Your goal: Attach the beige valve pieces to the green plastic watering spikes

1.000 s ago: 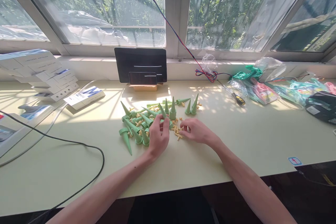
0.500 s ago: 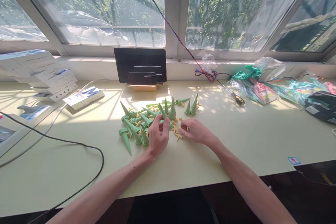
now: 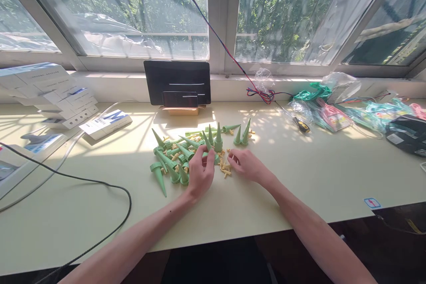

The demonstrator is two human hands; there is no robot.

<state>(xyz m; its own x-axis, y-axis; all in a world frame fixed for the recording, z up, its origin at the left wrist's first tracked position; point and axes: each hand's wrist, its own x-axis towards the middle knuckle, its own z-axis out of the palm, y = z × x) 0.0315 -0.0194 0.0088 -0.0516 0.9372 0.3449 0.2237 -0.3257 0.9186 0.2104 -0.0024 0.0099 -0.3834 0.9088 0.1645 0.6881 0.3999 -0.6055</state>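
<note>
My left hand (image 3: 202, 172) is closed around a pale green plastic cone-shaped spike (image 3: 207, 140), its point leaning up and to the left. Just right of it, my right hand (image 3: 246, 165) has its fingers curled together beside small yellow T-shaped plastic pieces (image 3: 226, 171). Whatever those fingertips hold, if anything, is hidden. A heap of similar green spikes (image 3: 160, 180), mixed with yellow pieces, spreads left of and behind my left hand. Behind the hands, a green spike (image 3: 218, 141) stands upright, and two more spikes (image 3: 245, 135) stand farther right.
A dark tablet (image 3: 176, 75) and a phone (image 3: 179, 99) lean on a small stand by the window. White boxes (image 3: 49, 84) are stacked at left, near a black cable (image 3: 100, 182). Plastic bags (image 3: 334, 115) and a yellow-black tool (image 3: 302, 125) lie at right.
My right hand has shifted very slightly, its fingertips a little higher over the yellow pieces. My left hand and its spike hold almost the same position.
</note>
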